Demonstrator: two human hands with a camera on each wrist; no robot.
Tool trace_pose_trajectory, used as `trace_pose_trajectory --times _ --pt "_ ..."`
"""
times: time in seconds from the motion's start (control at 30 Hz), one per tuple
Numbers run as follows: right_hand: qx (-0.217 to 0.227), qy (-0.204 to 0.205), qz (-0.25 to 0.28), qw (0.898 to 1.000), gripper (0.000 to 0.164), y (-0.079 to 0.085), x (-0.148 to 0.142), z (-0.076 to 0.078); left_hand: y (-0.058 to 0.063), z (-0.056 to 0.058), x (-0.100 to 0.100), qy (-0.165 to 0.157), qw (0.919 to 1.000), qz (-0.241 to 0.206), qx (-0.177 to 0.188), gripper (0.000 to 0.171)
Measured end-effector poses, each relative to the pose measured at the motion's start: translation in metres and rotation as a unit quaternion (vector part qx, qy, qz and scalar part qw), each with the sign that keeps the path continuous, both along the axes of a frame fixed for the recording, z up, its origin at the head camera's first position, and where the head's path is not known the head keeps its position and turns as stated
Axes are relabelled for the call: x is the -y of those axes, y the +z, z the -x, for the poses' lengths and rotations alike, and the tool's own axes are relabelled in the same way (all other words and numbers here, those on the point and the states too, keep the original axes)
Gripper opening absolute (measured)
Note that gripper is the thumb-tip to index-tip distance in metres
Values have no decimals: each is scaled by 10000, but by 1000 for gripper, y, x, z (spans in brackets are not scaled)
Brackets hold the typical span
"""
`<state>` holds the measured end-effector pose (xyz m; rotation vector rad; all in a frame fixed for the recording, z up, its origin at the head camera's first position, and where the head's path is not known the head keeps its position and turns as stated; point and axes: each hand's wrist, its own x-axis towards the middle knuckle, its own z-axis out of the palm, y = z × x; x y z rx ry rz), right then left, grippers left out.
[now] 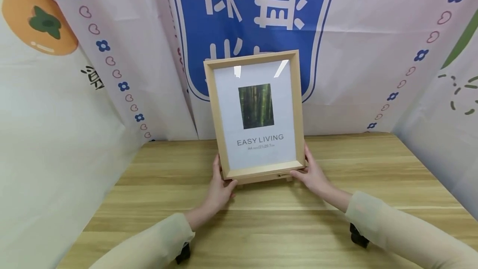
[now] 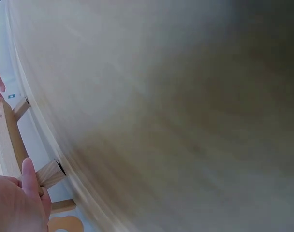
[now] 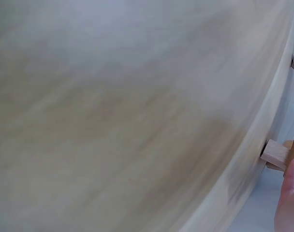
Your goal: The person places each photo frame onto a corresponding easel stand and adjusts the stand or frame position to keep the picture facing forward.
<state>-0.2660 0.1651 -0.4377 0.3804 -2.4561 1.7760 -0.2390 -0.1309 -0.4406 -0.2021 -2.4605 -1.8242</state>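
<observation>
A picture frame [image 1: 257, 115] of light wood, with a bamboo picture and the words EASY LIVING, leans back on a small wooden easel [image 1: 261, 178]. My left hand [image 1: 218, 190] grips its lower left corner, thumb in front by the easel's ledge and fingers along the side. At the lower right corner my right hand [image 1: 315, 177] holds on likewise, its thumb at the ledge's other end. Short easel legs [image 2: 51, 174] stand at the tabletop in the left wrist view. The right wrist view catches another leg [image 3: 274, 153] beside the right fingers. Most of the easel is hidden behind the frame.
The wood-grain tabletop [image 1: 269, 235] spreads out in front of the frame. Behind it hangs a white printed cloth [image 1: 358, 74] with a blue emblem, and similar cloth walls in both sides. Black devices [image 1: 359, 235] show beneath the sleeves.
</observation>
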Motion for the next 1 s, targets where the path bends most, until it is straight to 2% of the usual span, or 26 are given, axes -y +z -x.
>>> trace_pose_trajectory --times 0.37,0.53,0.77,1.0 --pt "-100 -363 -78 9993 108 1 -13 -7 5 12 -14 -206 9998 57 -18 106" --pt "-79 -460 -26 9989 109 1 -17 -11 5 17 -20 -265 9996 -16 114 108" --pt "-115 -496 31 9987 110 -2 -22 -10 4 23 -22 -429 9990 -74 83 104" --pt "-154 -521 -88 9985 110 -3 -25 -10 3 26 -22 -539 9985 58 16 106"
